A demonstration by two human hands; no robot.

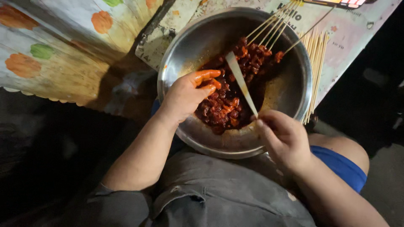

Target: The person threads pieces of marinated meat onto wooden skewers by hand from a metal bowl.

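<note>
Pinched between thumb and fingers of the right hand, a flat bamboo skewer points away over the bowl, its near end in the grip and its far end above the meat. On the left side, the left hand closes its sauce-covered fingertips on one piece of marinated meat — red-orange sauce covers thumb and forefinger. Both hands work inside a steel bowl, where the dark red meat pieces lie in a heap. Farther away, loaded skewers lean on the far rim, and bare sticks lie at the right on the patterned tablecloth.
</note>
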